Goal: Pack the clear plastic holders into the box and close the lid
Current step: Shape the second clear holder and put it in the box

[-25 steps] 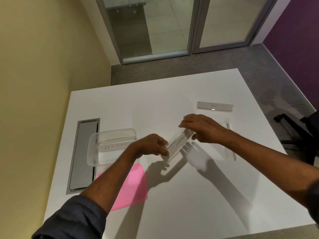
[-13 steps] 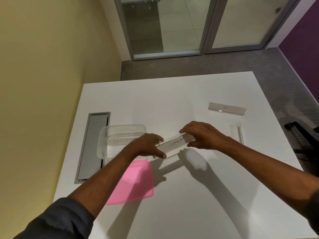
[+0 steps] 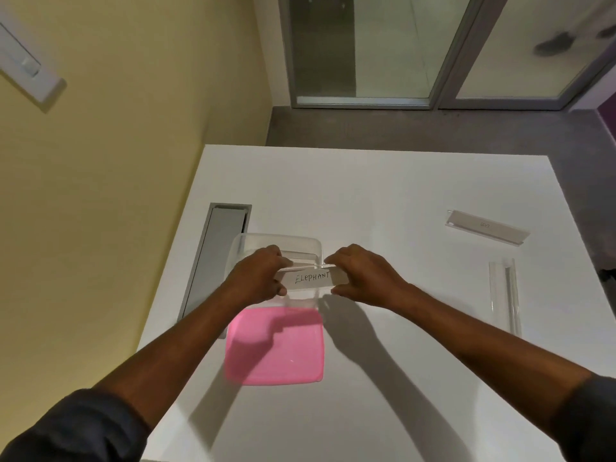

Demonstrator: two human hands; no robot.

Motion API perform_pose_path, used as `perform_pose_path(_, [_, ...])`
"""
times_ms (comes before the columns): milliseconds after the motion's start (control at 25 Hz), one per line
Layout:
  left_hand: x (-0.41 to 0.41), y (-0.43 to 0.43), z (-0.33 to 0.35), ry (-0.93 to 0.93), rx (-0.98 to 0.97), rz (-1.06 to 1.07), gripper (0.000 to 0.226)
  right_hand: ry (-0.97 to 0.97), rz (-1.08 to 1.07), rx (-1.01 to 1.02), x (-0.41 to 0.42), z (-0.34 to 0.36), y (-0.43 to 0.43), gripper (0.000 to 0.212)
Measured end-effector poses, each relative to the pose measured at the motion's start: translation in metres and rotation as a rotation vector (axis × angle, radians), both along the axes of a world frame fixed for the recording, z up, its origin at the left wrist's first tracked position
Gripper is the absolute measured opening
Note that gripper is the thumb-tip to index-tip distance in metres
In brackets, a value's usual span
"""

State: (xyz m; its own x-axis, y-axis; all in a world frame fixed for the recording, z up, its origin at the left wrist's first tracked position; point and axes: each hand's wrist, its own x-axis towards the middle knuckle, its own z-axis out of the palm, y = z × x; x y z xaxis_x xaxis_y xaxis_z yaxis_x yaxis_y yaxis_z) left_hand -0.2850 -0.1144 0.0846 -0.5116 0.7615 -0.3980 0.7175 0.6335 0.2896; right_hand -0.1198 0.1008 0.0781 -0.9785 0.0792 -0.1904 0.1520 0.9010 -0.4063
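Note:
A clear plastic holder (image 3: 311,279) with a paper slip reading ELEPHANT is held level over the open clear box (image 3: 246,243). My left hand (image 3: 258,278) pinches its left end and my right hand (image 3: 361,275) its right end. Part of another holder shows inside the box behind it. The pink lid (image 3: 276,348) lies flat on the table just in front of the box. Two more clear holders rest on the table at the right: one with a slip (image 3: 486,226) farther back, and one (image 3: 504,295) lying lengthwise nearer to me.
The white table (image 3: 383,201) stands against a yellow wall on the left. A grey cable hatch (image 3: 216,248) is set into the table left of the box. Glass doors and grey carpet lie beyond the far edge.
Both hands have carried the ELEPHANT holder leftward from the middle of the table to above the box, turning it from slanted to level. The camera view has shifted left.

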Motion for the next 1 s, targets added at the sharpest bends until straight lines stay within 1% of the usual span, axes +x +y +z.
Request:
perform_pose_path(240, [-0.047, -0.021, -0.015, 0.152, -0.02, -0.026, 0.063, -0.052, -0.017, 0.029, -0.054, -0.017, -0.03, 0.062])
perform_pose_path(360, [-0.065, -0.021, -0.028, 0.198, -0.024, -0.047, 0.062, -0.082, -0.005, 0.125, -0.078, -0.03, -0.038, 0.056])
perform_pose_path(480, [-0.08, -0.02, -0.043, 0.22, -0.036, -0.05, 0.059, -0.082, 0.044, 0.26, -0.098, -0.045, -0.05, 0.045])
perform_pose_path(640, [-0.09, -0.018, -0.063, 0.255, -0.085, -0.083, 0.044, -0.108, 0.043, 0.353, -0.113, -0.066, -0.066, 0.034])
perform_pose_path(800, [-0.096, -0.016, -0.081, 0.251, -0.1, -0.1, 0.037, -0.161, 0.032, 0.398, -0.118, -0.086, -0.077, 0.032])
perform_pose_path(1000, [-0.099, -0.013, -0.099, 0.25, -0.123, -0.119, 0.03, -0.2, -0.014, 0.413, -0.126, -0.104, -0.084, 0.037])
